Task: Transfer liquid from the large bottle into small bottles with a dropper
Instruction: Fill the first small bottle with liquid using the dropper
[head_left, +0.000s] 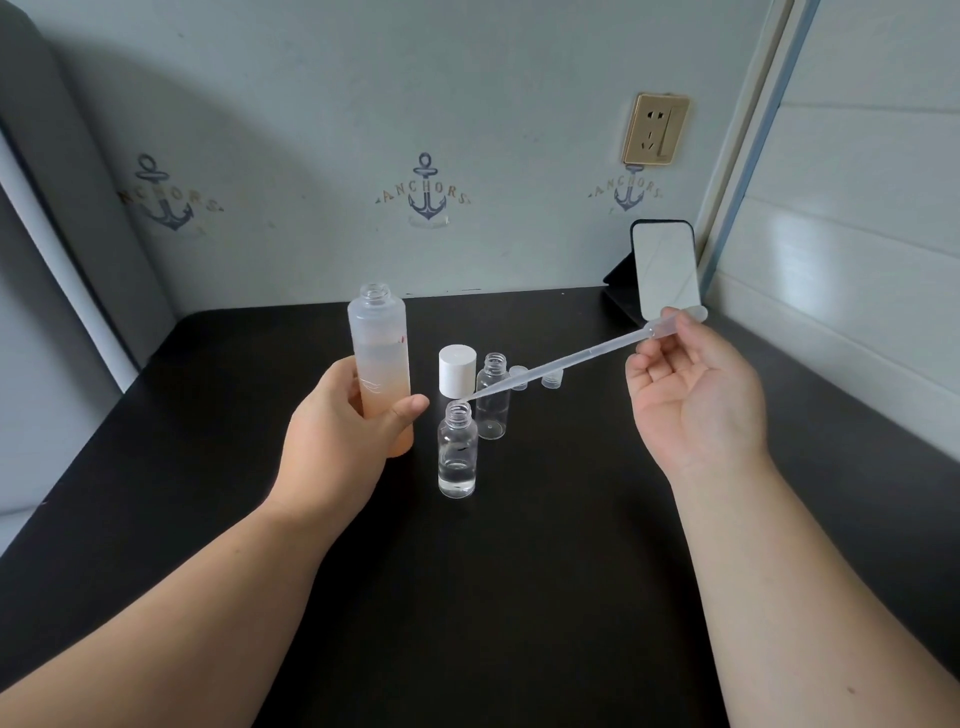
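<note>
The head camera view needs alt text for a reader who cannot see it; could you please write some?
The right hand pinches a dropper by its bulb, tip at the mouth of a near small bottle holding a little clear liquid. The left hand grips the open large bottle upright on the black table. Behind stand a second small bottle and a white cap.

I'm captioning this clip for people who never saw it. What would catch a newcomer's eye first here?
The long clear dropper slants across the middle, its bulb pinched by the right hand and its tip at the mouth of the near small bottle, which holds a little clear liquid. At centre left, the left hand grips the tall, uncapped large bottle, all against a black table.
</note>
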